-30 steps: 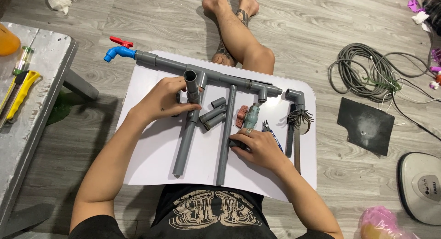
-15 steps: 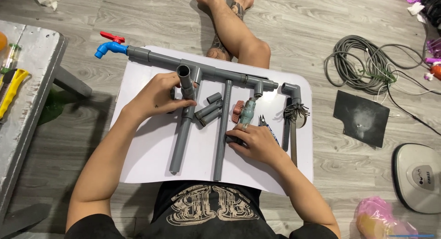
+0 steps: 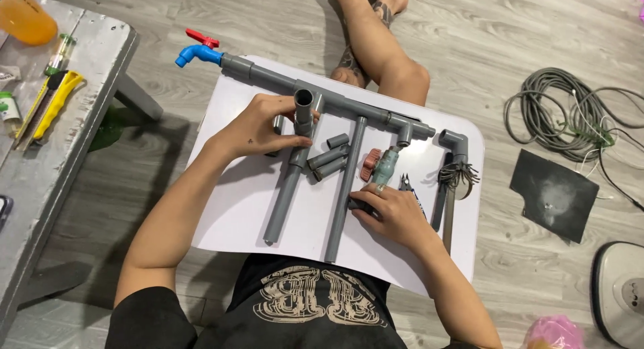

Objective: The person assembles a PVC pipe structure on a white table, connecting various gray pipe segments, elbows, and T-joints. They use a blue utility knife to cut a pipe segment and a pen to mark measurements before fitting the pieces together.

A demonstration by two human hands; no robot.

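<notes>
My left hand [image 3: 258,129] curls around a grey pipe [image 3: 290,171] at frame centre; its long axis runs from its open upper end down-left across the white surface [image 3: 228,208]. My right hand [image 3: 396,215] lies loosely closed on a second pipe [image 3: 342,195], just right. A blue tap [image 3: 196,54] points toward the frame's upper left.

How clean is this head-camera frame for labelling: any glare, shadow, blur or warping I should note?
Head view: light is soft and even, and the white board is bright without hiding detail; the left hand on the grey pipe assembly and the right hand look sharp; a soft shadow falls on the floor left of the board; the metal table at the left edge looks slanted by the wide lens.
</notes>
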